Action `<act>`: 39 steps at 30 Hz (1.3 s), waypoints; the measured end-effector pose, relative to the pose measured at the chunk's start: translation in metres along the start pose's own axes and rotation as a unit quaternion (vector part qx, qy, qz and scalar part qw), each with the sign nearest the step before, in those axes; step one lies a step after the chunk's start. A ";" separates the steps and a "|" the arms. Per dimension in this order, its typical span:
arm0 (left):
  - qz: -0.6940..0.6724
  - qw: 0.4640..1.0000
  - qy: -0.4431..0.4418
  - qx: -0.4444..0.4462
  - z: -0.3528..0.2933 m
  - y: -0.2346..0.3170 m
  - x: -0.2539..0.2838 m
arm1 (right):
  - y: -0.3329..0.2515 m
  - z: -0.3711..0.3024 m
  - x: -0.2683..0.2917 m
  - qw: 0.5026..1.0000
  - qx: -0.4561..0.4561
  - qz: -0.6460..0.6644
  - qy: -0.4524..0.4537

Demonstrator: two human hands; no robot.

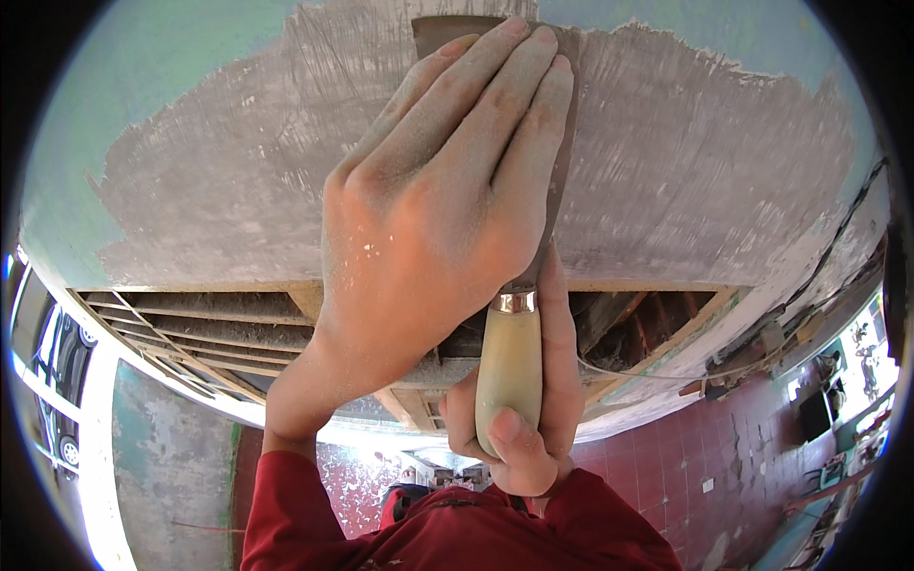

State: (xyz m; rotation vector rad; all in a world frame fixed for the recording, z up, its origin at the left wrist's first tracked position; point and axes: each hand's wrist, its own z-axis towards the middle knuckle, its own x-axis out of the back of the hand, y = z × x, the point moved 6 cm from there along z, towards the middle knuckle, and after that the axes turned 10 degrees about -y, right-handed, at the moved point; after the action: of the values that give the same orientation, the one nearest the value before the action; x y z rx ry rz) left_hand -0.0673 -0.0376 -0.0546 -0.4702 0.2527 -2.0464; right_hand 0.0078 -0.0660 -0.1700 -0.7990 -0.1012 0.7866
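A paint scraper (511, 352) with a wide steel blade, a shiny collar and a pale cream handle is held against the wall (705, 171). My right hand (562, 381) is closed round the handle, thumb on its near side. My left hand (433, 205) lies flat over the blade with its fingers stretched out and close together, hiding much of the steel. White dust coats the fingers and back of that hand. Around the blade the wall is a bare grey-brown patch with scratch marks, bordered by ragged green paint (233, 38).
Below the patch runs a wooden-framed opening with slats (219, 333). A thin cable (657, 374) hangs at the right. The floor is red tile (657, 457), with pale flecks (352, 476) scattered near me. Parked vehicles (67, 381) show at the far left.
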 end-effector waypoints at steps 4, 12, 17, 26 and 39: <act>-0.005 1.000 -0.011 0.005 -0.004 0.002 0.000 | 0.000 -0.001 -0.004 1.000 0.006 0.000 0.006; -0.020 1.000 -0.019 0.010 -0.004 0.001 -0.003 | 0.006 -0.001 -0.001 1.000 0.003 -0.009 0.018; -0.001 0.999 -0.019 0.026 -0.002 -0.005 0.004 | 0.004 0.005 -0.002 1.000 0.005 0.013 0.021; 0.006 0.999 -0.017 0.043 0.006 -0.002 0.003 | 0.000 0.004 0.004 0.999 0.024 0.017 0.022; 0.029 0.998 -0.013 0.047 0.007 0.000 0.005 | -0.001 0.004 0.008 0.997 0.046 0.055 0.014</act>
State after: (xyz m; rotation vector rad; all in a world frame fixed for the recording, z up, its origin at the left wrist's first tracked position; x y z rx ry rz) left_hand -0.0662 -0.0416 -0.0476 -0.4267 0.1521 -1.9854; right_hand 0.0125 -0.0586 -0.1681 -0.7324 0.0036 0.8785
